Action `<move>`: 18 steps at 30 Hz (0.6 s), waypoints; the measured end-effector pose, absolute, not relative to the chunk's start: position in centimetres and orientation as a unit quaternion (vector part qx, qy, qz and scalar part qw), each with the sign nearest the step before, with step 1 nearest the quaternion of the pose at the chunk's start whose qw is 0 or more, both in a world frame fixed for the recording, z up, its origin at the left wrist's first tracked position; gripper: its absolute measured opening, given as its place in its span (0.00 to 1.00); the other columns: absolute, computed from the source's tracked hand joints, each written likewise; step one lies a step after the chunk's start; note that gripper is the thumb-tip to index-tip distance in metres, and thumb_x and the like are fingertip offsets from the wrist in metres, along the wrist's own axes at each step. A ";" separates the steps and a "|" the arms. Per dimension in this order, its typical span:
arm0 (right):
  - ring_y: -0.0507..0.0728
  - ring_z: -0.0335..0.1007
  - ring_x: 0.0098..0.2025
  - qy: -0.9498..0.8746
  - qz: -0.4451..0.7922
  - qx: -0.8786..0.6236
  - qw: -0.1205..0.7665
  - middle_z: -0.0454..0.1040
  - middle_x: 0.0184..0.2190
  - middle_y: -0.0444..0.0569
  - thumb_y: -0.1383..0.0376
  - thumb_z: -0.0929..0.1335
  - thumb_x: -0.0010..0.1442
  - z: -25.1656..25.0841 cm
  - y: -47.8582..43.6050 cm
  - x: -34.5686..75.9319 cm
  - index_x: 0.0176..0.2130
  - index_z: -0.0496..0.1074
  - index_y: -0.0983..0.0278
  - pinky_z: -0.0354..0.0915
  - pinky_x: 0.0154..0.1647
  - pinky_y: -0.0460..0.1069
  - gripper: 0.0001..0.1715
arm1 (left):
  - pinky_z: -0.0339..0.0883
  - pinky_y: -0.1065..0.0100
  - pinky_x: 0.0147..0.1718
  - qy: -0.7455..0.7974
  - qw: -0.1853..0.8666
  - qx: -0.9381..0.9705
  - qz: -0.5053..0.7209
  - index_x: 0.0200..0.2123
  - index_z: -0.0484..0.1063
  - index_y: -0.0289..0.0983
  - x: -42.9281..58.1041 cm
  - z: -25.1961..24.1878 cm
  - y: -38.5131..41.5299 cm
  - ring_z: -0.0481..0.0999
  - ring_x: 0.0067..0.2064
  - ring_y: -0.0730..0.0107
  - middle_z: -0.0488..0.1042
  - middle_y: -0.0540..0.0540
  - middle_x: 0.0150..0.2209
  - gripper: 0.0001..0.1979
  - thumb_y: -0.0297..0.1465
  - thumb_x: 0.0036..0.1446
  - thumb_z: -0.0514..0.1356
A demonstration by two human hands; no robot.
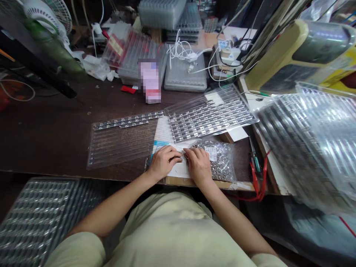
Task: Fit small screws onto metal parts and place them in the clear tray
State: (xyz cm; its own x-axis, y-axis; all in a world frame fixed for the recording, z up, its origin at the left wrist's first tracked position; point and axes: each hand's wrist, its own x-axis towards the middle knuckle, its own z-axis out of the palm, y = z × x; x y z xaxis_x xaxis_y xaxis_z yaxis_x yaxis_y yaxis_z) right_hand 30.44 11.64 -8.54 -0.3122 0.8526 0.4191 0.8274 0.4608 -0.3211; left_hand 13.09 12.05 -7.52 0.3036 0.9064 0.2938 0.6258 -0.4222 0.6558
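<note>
My left hand [163, 160] is closed, thumb and forefinger pinching a small metal part [180, 158] over white paper [179, 171]. Just to its right, my right hand [200, 166] has its fingers bent together, tips close to the left fingertips; whatever they grip is too small to make out. Beside and partly under the right hand lies a clear bag of small shiny metal pieces [226, 167]. A clear ribbed tray [119, 150] at the left carries a few rows of metal parts along its far edge. Behind my hands, another clear tray [211, 118] holds several filled rows.
A green-handled screwdriver [255, 163] and red cord [263, 185] lie right of the bag. Stacked plastic trays [306, 144] rise at the far right, with more filled trays [36, 218] low on the left. A phone [151, 81], its picture blurred, leans behind; white cables [180, 52] lie on trays.
</note>
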 end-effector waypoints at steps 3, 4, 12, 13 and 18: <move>0.56 0.65 0.41 -0.805 0.034 -0.514 0.294 0.75 0.38 0.48 0.69 0.61 0.66 -8.5 11.7 30.6 0.44 0.71 0.63 0.57 0.43 0.51 0.10 | 0.67 0.66 0.39 0.492 0.229 0.772 0.331 0.34 0.78 0.40 13.3 -7.6 11.7 0.73 0.38 0.68 0.75 0.47 0.34 0.04 0.31 0.55 0.63; 0.55 0.65 0.40 -0.801 0.038 -0.514 0.304 0.75 0.37 0.48 0.69 0.62 0.66 -8.4 11.7 30.6 0.43 0.71 0.63 0.57 0.43 0.50 0.10 | 0.67 0.67 0.38 0.491 0.236 0.767 0.338 0.34 0.78 0.40 13.3 -7.5 11.7 0.74 0.38 0.68 0.75 0.48 0.34 0.03 0.30 0.55 0.63; 0.53 0.66 0.35 -0.799 0.087 -0.502 0.320 0.78 0.32 0.43 0.59 0.68 0.61 -7.5 11.8 28.8 0.32 0.74 0.60 0.55 0.41 0.51 0.08 | 0.63 0.62 0.42 0.628 0.110 0.686 0.352 0.34 0.78 0.40 7.7 -5.0 20.2 0.72 0.39 0.64 0.75 0.47 0.36 0.05 0.33 0.54 0.63; 0.53 0.66 0.37 -0.797 0.091 -0.505 0.318 0.78 0.34 0.43 0.58 0.69 0.61 -7.5 11.9 28.5 0.32 0.75 0.59 0.54 0.42 0.51 0.09 | 0.61 0.60 0.44 0.652 0.083 0.677 0.332 0.33 0.78 0.41 6.7 -4.9 21.4 0.71 0.42 0.62 0.75 0.47 0.37 0.05 0.33 0.53 0.64; 0.54 0.64 0.37 -0.790 0.116 -0.508 0.323 0.78 0.35 0.41 0.57 0.69 0.59 -8.0 12.2 27.8 0.32 0.78 0.55 0.53 0.42 0.52 0.07 | 0.55 0.54 0.47 0.698 0.028 0.664 0.268 0.31 0.79 0.42 3.8 -5.9 23.2 0.66 0.47 0.55 0.72 0.45 0.41 0.05 0.35 0.53 0.62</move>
State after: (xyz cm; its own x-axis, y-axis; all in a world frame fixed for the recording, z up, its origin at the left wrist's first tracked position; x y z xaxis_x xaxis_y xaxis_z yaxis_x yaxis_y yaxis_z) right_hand 27.81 12.22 -8.00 -0.2741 0.8781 0.3921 0.7277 0.4559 -0.5125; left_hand 3.83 23.22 -5.88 -0.1179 0.9413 0.3162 0.9115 -0.0238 0.4106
